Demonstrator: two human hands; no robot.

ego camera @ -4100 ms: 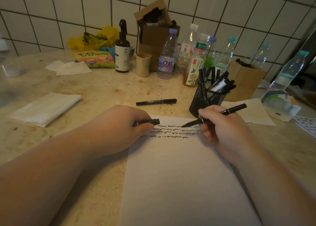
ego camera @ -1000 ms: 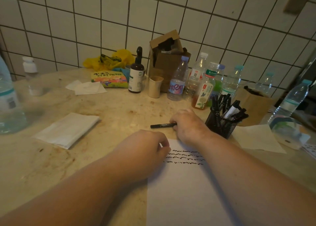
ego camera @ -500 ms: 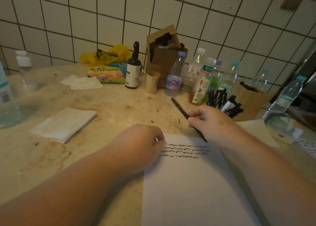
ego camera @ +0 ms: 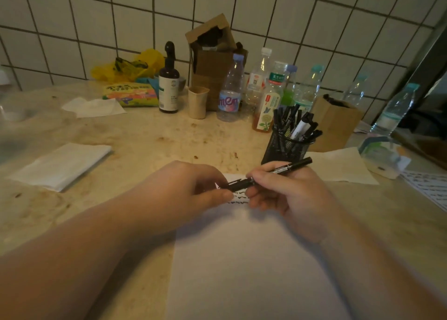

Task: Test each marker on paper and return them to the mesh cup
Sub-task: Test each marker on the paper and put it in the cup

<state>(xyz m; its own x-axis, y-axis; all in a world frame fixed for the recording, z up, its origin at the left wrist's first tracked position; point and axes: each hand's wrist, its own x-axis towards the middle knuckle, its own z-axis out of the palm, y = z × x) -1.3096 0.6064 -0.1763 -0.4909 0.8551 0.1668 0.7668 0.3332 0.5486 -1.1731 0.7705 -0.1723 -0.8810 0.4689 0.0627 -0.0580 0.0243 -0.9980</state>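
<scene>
Marker [ego camera: 271, 173] now lifted off the surface [ego camera: 150, 138], above the paper [ego camera: 242, 259]. Right hand [ego camera: 290, 194] grips its barrel; left hand [ego camera: 183, 189] pinches the cap end.

Both hands [ego camera: 242, 194] now grip the marker [ego camera: 266, 174] above paper [ego camera: 242, 271].

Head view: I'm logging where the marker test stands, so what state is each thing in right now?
Marker: capped, held level above the paper, both hands on it.
Left hand: pinches the cap end.
Right hand: holds the barrel.
Paper: flat on the counter, wavy test lines near its top.
Mesh cup: upright, full of markers.
Paper cup: upright.
Cardboard box: flap open.
</scene>
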